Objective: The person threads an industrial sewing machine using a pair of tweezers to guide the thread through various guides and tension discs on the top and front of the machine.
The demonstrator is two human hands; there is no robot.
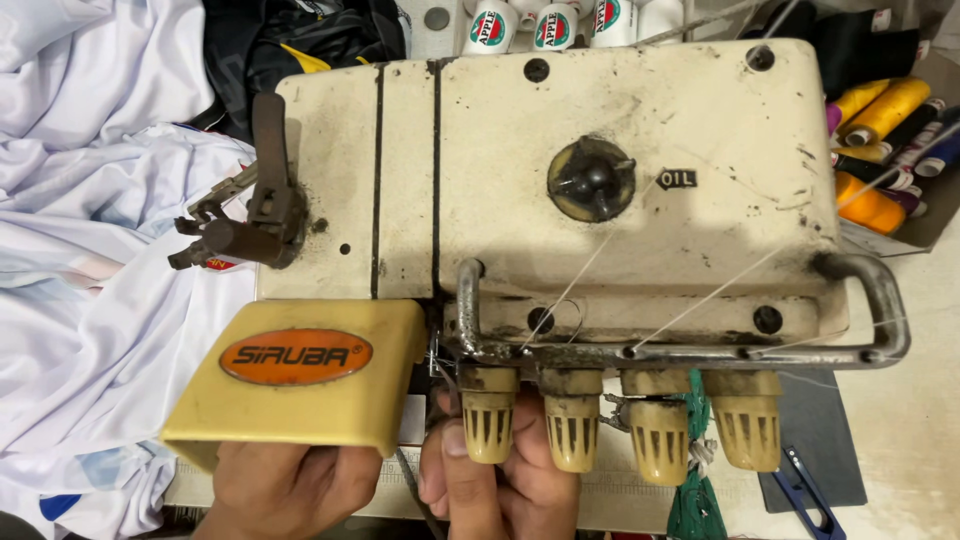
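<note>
step: threading at tension knobs (pixel 490 425), 6 o'clock of overlock machine (pixel 620 150)
left hand (pixel 285 490): grip hidden, cannot tell
right hand (pixel 500 485): fingers pinched together on thread (pixel 437 375)
next: calls for steady, fine pull

A pale, worn tabletop (pixel 915 400) shows at the lower right of the frame. White cloth (pixel 90 250) heaps along the left side. Dark fabric (pixel 300 35) lies at the upper left. Light falls evenly, without hard shadows.

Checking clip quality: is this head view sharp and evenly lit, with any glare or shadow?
Head view: sewing machine is sharp and evenly lit, no strong glare; white cloth is bright, its folds still readable; left hand and right hand sit in soft shadow beneath the machine, cropped by the frame edge.
</note>
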